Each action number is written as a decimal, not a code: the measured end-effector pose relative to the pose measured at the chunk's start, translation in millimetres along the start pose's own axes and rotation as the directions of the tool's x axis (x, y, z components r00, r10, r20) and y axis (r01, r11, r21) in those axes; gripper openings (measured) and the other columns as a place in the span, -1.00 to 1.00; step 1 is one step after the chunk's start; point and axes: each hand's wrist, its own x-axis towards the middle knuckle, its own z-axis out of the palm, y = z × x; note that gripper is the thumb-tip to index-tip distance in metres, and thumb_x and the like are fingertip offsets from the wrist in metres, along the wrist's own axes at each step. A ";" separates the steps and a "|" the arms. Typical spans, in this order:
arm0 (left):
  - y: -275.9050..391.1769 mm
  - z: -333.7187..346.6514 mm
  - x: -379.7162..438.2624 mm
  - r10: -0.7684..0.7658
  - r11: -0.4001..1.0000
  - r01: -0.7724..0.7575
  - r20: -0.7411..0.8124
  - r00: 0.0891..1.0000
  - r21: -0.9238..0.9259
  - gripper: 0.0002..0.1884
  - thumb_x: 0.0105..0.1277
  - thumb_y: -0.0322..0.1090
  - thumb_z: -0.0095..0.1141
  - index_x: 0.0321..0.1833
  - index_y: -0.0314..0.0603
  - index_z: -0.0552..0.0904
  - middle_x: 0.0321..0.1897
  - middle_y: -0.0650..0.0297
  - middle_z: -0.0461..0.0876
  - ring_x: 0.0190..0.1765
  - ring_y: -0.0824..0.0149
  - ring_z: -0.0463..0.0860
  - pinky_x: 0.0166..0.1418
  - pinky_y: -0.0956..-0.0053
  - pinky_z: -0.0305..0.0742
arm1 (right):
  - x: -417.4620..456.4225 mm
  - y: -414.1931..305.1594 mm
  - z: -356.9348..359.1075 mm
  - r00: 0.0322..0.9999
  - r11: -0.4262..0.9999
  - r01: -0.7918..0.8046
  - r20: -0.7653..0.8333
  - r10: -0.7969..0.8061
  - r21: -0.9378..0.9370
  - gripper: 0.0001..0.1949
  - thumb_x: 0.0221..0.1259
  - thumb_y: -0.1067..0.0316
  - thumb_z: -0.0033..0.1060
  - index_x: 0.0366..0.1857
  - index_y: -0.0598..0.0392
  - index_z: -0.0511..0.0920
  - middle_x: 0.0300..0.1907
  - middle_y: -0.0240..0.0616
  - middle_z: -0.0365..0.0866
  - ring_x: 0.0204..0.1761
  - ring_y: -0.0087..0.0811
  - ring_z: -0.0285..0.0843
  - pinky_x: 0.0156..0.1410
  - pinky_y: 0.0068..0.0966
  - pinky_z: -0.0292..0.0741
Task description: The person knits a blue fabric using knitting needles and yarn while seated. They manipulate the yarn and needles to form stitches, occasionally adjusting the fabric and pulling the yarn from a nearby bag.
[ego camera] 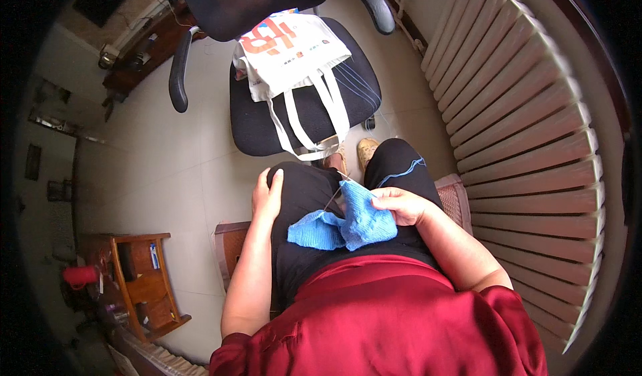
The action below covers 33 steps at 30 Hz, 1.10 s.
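A piece of blue knitting (368, 220) lies over my lap, and my right hand (404, 206) pinches its right side between thumb and fingers. Its left part spreads across my thigh in black trousers (303, 190). Thin knitting needles (332, 199) stick out from the work, one slanting down to the left part and another tip showing at the top. A strand of blue yarn (401, 173) runs over my right knee. Away from the knitting, my left hand (267, 195) rests on my left knee, thumb apart from the fingers, holding nothing.
Before me stands a black office chair (301, 110) with a white printed tote bag (296, 55) on its seat. Blue strands trail from the bag over the seat edge. A white radiator (521, 165) runs along my right. An open wooden drawer (145, 288) is at left.
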 end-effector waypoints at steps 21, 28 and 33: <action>56.0 10.2 -45.6 0.247 0.496 0.630 0.793 0.558 -0.598 -0.30 0.47 0.19 -0.12 0.43 -0.25 0.25 0.00 0.14 0.63 -0.06 0.39 0.64 -0.03 0.54 0.52 | 22.5 -14.5 7.2 0.995 0.893 0.029 -0.076 -0.070 -0.449 -0.85 0.21 0.40 0.29 -0.18 0.14 0.62 -0.34 -0.46 0.68 -0.33 -0.64 0.60 -0.16 -0.62 0.56; 53.5 9.2 -44.0 0.371 0.464 0.544 0.711 0.597 -0.699 -0.41 0.36 -0.25 0.15 0.40 -0.25 0.29 0.11 0.13 0.55 0.10 0.32 0.60 0.13 0.41 0.56 | 35.8 -9.6 -17.1 0.989 0.820 0.049 -0.089 -0.121 -0.570 -0.85 0.21 0.40 0.23 -0.18 0.14 0.64 -0.26 -0.43 0.65 -0.22 -0.60 0.58 -0.06 -0.57 0.54; 44.9 7.9 -39.3 0.346 0.425 0.640 0.768 0.538 -0.640 -0.44 0.37 -0.32 0.11 0.41 -0.21 0.29 0.05 0.15 0.57 0.06 0.28 0.64 0.02 0.34 0.64 | 40.2 -7.1 -22.0 0.987 0.827 0.063 -0.089 -0.135 -0.558 -0.82 0.22 0.40 0.21 -0.13 0.15 0.63 -0.22 -0.43 0.64 -0.17 -0.57 0.57 -0.01 -0.55 0.52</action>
